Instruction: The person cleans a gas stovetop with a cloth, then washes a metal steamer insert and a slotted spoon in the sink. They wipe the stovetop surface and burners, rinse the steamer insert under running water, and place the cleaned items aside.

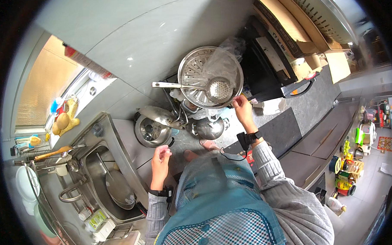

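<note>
My right hand [242,111] is at the lower right rim of a round metal steamer tray [193,67]; whether its fingers hold the rim or something small I cannot tell. On the tray lie a perforated metal skimmer [219,90], its handle pointing left, and a clear plastic bag [219,63]. My left hand [160,163] is held in the air with curled fingers, between the sink and my apron; nothing shows in it. Beyond it stands a metal pot [150,132] with a metal lid [157,114] leaning over it. Another round metal pot [210,128] sits below the tray.
At left, a steel sink [102,151] holds a wok [120,188], beside a faucet [72,192] and a dish rack. A black oven-like appliance [259,69] stands at upper right under cardboard boxes [283,28]. Dark drawers [321,136] line the right side.
</note>
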A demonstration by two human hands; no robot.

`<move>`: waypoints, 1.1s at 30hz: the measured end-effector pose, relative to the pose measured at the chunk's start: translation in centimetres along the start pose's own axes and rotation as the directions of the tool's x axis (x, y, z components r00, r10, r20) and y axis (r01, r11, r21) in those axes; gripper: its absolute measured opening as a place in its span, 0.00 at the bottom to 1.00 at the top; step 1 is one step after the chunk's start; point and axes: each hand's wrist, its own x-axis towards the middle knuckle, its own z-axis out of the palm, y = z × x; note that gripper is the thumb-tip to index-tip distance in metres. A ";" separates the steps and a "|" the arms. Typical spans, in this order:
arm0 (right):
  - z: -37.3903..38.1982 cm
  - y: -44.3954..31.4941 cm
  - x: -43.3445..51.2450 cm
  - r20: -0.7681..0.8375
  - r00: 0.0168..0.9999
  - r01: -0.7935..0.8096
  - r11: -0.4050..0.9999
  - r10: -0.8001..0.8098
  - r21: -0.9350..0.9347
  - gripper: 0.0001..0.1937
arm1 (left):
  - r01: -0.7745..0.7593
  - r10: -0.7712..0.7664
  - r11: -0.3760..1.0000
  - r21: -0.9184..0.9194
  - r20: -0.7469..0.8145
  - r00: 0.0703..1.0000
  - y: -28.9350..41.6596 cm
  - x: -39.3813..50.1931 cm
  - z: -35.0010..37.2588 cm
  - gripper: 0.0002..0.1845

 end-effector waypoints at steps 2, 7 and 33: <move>-0.8 0.3 1.5 -0.060 0.998 -0.016 1.000 0.017 0.005 0.05 | -0.018 0.018 1.000 -0.004 0.004 1.000 0.7 1.0 1.2 0.13; -0.9 0.5 4.5 0.008 0.998 0.069 0.998 -0.069 0.010 0.07 | -0.108 0.108 0.994 0.017 0.015 0.994 2.4 5.0 3.7 0.14; -8.3 2.0 4.2 0.224 0.969 -0.166 0.948 0.106 0.270 0.06 | -0.404 0.584 -0.041 0.914 0.350 0.733 18.8 19.3 0.8 0.19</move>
